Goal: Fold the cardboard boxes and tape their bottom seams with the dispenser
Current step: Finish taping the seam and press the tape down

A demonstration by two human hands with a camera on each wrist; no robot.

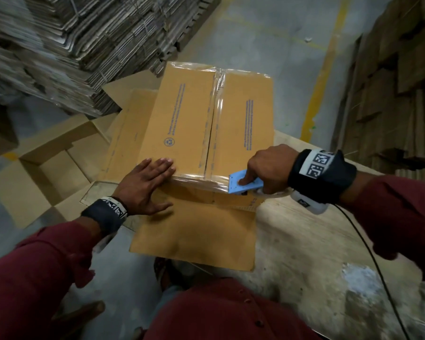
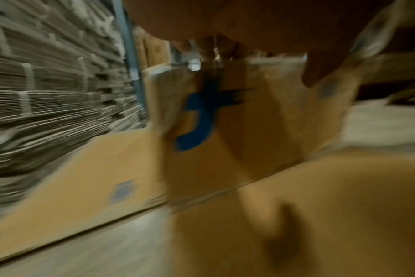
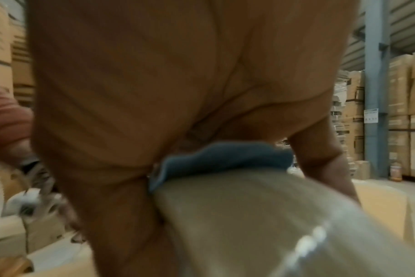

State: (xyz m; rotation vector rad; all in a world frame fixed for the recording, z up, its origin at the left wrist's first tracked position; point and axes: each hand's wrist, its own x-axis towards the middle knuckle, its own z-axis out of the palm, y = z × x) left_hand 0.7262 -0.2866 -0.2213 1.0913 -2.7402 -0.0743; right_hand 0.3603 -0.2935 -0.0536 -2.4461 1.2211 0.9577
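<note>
Cardboard box (image 1: 206, 123) is pressed flat-fingered by the left hand (image 1: 145, 186). Blue dispenser (image 1: 245, 184) is gripped at its near edge by the right hand's (image 1: 270, 168) curled fingers.

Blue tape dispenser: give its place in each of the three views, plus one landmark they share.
Head: tape dispenser at the box's near right edge, gripped by the right hand.
Left wrist: not in it.
Right wrist: centre, blue, under the palm.
Shared landmark: the cardboard box, blurred in the left wrist view.
</note>
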